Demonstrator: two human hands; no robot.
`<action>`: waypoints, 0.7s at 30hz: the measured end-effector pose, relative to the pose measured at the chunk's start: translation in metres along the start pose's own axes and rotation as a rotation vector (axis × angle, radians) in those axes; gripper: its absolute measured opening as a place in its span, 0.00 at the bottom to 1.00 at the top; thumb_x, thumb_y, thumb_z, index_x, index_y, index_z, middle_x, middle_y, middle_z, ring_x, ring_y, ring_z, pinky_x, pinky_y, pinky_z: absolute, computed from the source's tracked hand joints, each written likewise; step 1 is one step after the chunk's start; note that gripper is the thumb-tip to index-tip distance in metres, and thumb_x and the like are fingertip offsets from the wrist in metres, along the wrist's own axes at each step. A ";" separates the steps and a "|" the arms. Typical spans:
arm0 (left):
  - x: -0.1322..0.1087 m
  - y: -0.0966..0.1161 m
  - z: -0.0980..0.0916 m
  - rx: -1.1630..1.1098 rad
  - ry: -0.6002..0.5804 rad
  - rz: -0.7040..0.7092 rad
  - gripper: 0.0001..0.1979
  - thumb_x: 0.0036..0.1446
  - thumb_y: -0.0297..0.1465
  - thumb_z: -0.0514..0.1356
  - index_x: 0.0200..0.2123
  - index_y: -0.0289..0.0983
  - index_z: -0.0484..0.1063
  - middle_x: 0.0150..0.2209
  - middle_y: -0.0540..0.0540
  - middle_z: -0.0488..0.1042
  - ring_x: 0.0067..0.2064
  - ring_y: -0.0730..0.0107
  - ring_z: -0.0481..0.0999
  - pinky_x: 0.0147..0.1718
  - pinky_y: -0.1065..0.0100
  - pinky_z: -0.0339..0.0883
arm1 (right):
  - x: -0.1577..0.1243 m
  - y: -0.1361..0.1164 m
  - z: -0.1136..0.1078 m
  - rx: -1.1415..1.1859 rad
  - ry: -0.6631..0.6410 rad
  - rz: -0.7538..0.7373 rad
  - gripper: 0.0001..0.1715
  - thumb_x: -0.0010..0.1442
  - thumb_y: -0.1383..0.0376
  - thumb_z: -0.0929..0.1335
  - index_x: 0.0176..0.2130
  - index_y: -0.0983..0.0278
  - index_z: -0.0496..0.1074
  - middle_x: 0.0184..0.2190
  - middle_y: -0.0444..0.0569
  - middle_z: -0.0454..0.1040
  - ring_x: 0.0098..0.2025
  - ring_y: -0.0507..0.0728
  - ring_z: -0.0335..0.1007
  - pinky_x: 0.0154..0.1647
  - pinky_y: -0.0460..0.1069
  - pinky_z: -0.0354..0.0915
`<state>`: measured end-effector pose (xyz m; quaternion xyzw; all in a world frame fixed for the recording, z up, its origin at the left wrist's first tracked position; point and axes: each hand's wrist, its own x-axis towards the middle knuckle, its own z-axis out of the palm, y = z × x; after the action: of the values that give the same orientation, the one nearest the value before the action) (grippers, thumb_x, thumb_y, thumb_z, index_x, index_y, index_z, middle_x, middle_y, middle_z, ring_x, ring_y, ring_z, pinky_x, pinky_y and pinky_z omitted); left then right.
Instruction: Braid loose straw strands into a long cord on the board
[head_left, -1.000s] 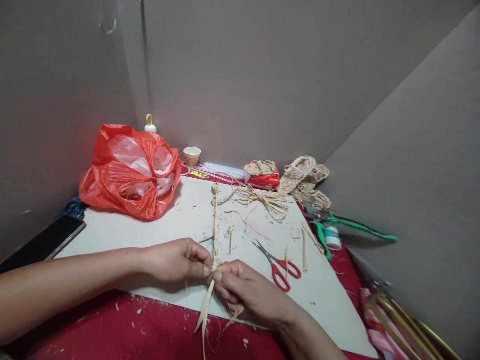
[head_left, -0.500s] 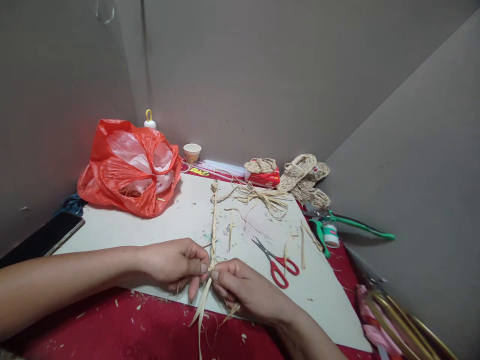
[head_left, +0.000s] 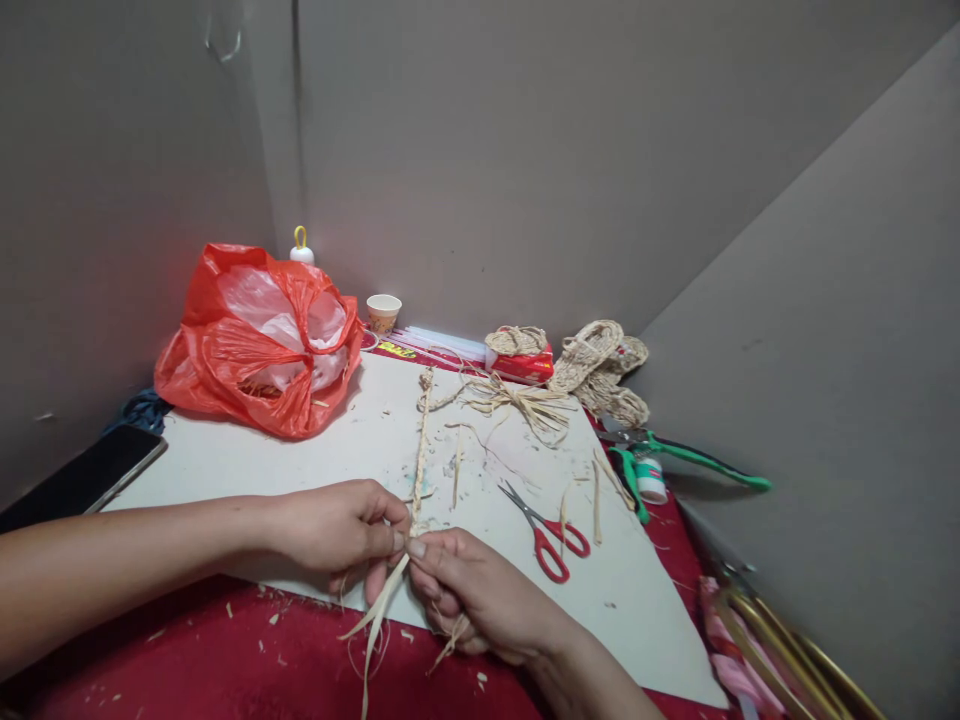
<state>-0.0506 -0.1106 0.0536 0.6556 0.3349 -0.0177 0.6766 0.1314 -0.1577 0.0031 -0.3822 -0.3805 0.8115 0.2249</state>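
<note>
A long straw braid (head_left: pixel 421 440) runs up the middle of the white board (head_left: pixel 247 460). My left hand (head_left: pixel 337 535) and my right hand (head_left: pixel 469 595) meet at its near end, both pinched shut on the loose straw strands (head_left: pixel 375 615) that hang off the board's front edge over the red cloth (head_left: pixel 225 660). Red-handled scissors (head_left: pixel 544 525) lie just right of my right hand.
A red plastic bag (head_left: pixel 259 340) sits back left, a paper cup (head_left: pixel 383 311) behind it. A raffia bundle (head_left: pixel 525 400), woven straw pieces (head_left: pixel 600 370) and a red box (head_left: pixel 525 362) lie at the back. Green shears (head_left: pixel 675 455) rest right. A phone (head_left: pixel 82 475) lies left. Grey walls enclose the table.
Both hands have shifted slightly left and nearer with the braid end. The loose strands now hang further left over the red cloth.
</note>
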 end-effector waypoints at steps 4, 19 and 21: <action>-0.004 0.001 -0.001 0.019 -0.002 -0.042 0.14 0.57 0.41 0.51 0.27 0.37 0.62 0.18 0.53 0.67 0.15 0.80 0.57 0.14 0.76 0.54 | 0.001 -0.002 0.003 -0.013 0.017 0.018 0.23 0.55 0.51 0.65 0.20 0.64 0.58 0.10 0.33 0.51 0.09 0.42 0.39 0.07 0.39 0.36; 0.042 0.001 -0.020 0.898 0.535 0.139 0.06 0.46 0.33 0.59 0.28 0.37 0.71 0.25 0.46 0.71 0.26 0.70 0.65 0.25 0.71 0.51 | 0.000 -0.003 -0.002 -0.032 -0.015 0.028 0.24 0.55 0.53 0.64 0.18 0.64 0.58 0.08 0.33 0.51 0.08 0.42 0.37 0.07 0.40 0.36; 0.051 0.000 -0.019 0.871 0.505 0.163 0.03 0.46 0.29 0.57 0.25 0.37 0.70 0.25 0.47 0.71 0.26 0.71 0.64 0.25 0.71 0.50 | -0.001 -0.005 -0.001 -0.044 -0.011 0.027 0.24 0.55 0.52 0.65 0.18 0.64 0.58 0.08 0.34 0.52 0.08 0.42 0.38 0.07 0.40 0.36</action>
<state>-0.0193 -0.0726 0.0304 0.8846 0.3973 0.0564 0.2376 0.1333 -0.1550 0.0071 -0.3875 -0.3942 0.8081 0.2035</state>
